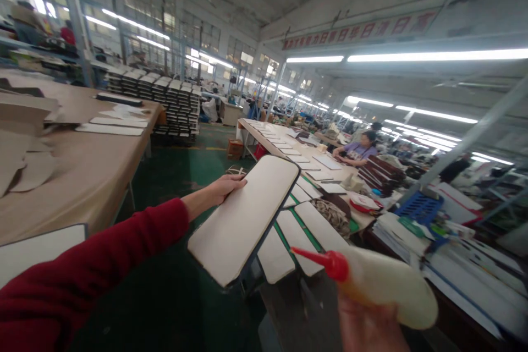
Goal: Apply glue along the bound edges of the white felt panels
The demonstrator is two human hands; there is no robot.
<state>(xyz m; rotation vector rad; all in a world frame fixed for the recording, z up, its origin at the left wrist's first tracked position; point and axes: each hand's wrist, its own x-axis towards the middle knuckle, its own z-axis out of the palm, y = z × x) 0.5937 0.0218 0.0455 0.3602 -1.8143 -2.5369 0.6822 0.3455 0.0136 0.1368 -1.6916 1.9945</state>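
At my far left, a left worktop (94,168) carries loose beige pieces (39,168) and thin white sheets. Beyond it, stacked dark-edged panels (165,102) stand on the green floor (181,170). My left hand (225,187) is closed on the edge of a white panel (247,220), held tilted in the air and hiding part of the central worktop (309,149), where laid-out panels (325,225) lie near a crumpled cloth (330,214). A co-worker (361,149) sits along its right side. My right hand (371,324), partly cut off below, is wrapped round a squeeze bottle (388,283), red nozzle (336,265) pointing left. Farther right rests a blue basket (418,206).
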